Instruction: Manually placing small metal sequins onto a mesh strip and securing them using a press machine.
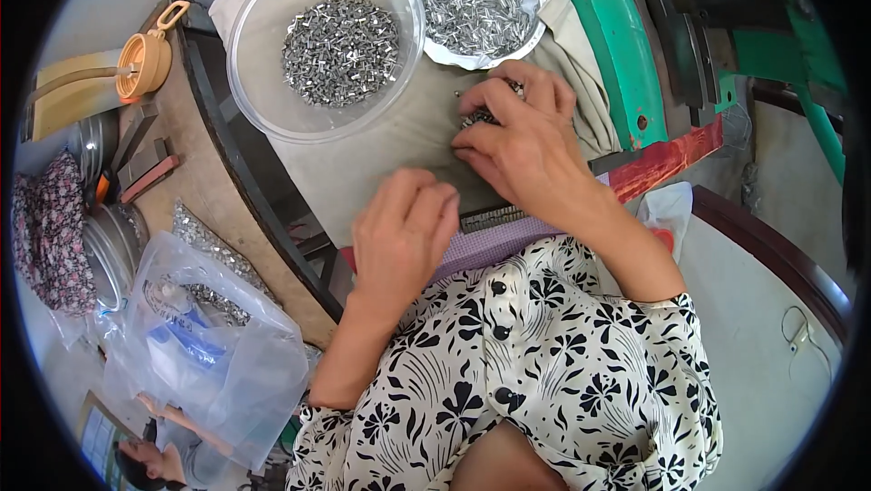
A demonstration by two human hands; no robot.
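My right hand [531,137] is curled over a small heap of dark metal pieces [479,117] on the cloth, its fingers bent round them. Lower and to the left, my left hand [404,230] is closed with its fingertips drawn together. Whatever it holds, if anything, is hidden. Between the hands, close to my body, lies a narrow rack [493,217] with a row of small metal parts. A large clear tub [238,55] of short metal pieces stands beyond my left hand. Behind my right hand is a lined bowl [537,33] of thin, shiny metal pieces.
Green machine framework [599,37] borders the right side. The beige cloth [318,178] covers the work surface. At the left, a wooden table [236,210] carries an orange-capped container [143,64] and a plastic bag [213,346]. Another person [181,455] is at the lower left.
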